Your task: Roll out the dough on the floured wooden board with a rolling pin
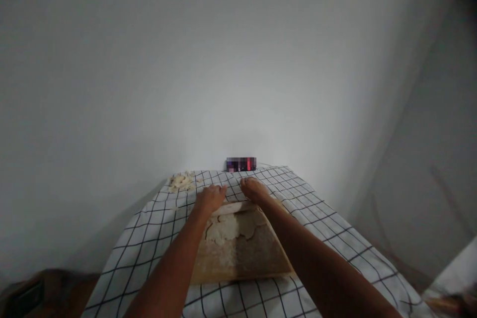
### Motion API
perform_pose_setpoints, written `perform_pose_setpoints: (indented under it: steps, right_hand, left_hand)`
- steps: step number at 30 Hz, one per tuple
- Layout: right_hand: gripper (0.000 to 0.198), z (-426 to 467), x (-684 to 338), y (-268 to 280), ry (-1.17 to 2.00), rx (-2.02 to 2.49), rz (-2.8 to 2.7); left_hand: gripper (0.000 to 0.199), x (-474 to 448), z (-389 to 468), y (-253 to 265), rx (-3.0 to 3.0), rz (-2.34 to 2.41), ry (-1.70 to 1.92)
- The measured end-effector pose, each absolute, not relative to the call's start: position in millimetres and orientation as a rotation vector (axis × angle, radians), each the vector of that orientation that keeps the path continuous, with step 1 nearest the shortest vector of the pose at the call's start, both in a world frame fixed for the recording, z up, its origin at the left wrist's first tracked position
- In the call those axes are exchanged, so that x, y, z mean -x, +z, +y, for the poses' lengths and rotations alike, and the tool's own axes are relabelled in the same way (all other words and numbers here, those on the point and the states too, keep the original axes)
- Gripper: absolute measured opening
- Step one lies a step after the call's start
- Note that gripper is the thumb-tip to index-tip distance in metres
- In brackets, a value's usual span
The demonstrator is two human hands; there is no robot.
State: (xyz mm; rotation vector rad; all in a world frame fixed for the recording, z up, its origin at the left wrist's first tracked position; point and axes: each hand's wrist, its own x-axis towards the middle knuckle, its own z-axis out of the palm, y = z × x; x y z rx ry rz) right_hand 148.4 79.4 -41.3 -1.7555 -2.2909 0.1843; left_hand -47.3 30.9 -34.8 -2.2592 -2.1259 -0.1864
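Note:
A sheet of pale dough (223, 228) lies rolled thin, with ragged edges, on the far half of a floured wooden board (242, 258). Across the dough's far side lies a rolling pin (235, 207), its middle showing between my hands. My left hand (211, 198) is bent over the pin's left end. At the right end rests my right hand (255, 190), fingers curled. Both arms reach forward over the board, and the hands cover the ends of the pin.
A white tablecloth with dark checks (320, 228) covers the table. A pile of pale dough pieces (182, 181) lies at the back left corner. Against the wall (238, 69) stands a phone-like device (241, 164), its screen blurred. A dark brown object (33, 293) is at lower left.

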Motion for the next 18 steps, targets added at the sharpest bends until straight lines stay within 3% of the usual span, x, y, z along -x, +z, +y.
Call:
perform_pose_setpoints:
  steps: [6, 18]
  right_hand:
    - [0.06, 100, -142, -44, 0.162, 1.763, -2.356]
    - [0.044, 64, -151, -39, -0.005, 1.713, -2.535]
  left_hand:
    - [0.054, 47, 46, -36, 2.159, -2.167, -0.301]
    - [0.048, 43, 17, -41, 2.168, -2.139, -0.351]
